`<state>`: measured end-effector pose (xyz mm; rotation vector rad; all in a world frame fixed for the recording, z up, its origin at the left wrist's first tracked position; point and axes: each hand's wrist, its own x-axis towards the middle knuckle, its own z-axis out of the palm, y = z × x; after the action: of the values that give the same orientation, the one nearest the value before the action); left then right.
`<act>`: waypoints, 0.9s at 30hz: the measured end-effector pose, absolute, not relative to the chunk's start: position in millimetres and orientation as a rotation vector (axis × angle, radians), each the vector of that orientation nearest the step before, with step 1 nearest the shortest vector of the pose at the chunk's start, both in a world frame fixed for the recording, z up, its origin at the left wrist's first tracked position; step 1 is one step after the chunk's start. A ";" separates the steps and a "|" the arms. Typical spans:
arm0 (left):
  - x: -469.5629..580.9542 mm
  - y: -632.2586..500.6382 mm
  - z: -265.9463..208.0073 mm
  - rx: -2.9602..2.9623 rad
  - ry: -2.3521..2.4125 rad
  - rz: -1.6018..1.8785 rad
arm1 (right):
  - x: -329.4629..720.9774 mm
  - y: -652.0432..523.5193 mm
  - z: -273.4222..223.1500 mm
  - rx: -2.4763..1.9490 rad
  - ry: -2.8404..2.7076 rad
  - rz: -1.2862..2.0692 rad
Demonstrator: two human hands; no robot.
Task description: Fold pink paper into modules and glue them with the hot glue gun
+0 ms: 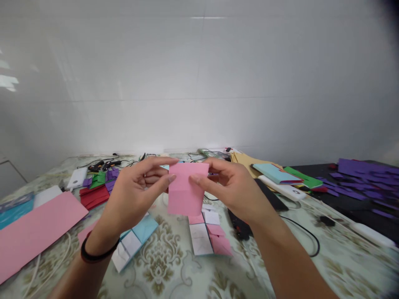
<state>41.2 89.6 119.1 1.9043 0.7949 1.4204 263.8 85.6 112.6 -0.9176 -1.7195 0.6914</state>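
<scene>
A small pink sheet of paper (184, 202) with a crease across its middle is held upright above the table. My left hand (141, 182) pinches its left edge between thumb and fingers. At the right edge, my right hand (229, 187) grips the same sheet, thumb on the front face and fingers behind. Below the sheet lies a folded pink and white paper piece (201, 238), partly covered by it. A folded light blue and white paper piece (145, 228) rests beneath my left wrist, partly hidden by the arm.
Large pink card (40, 236) lies at the left, near red folded papers (93, 197). Blue and green papers (277, 172) are stacked at the right beside a white power strip (282, 189). Purple paper pieces (358, 178) cover a black surface. Cables run across the patterned tablecloth (158, 265).
</scene>
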 end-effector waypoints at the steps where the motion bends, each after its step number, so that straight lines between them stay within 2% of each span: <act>1: 41.1 89.6 119.0 1.906 0.801 1.431 | 263.6 84.8 113.3 -0.924 -1.727 0.679; 11: 42.2 88.3 121.6 1.965 0.827 1.583 | 258.9 84.1 114.3 -0.867 -1.583 0.724; 27: 43.5 89.0 121.0 1.993 0.884 1.566 | 256.4 85.9 114.4 -0.844 -1.474 0.636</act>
<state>43.5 89.0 121.0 1.9928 0.8843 1.5657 256.4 85.9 114.4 -0.8436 -1.4743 0.6358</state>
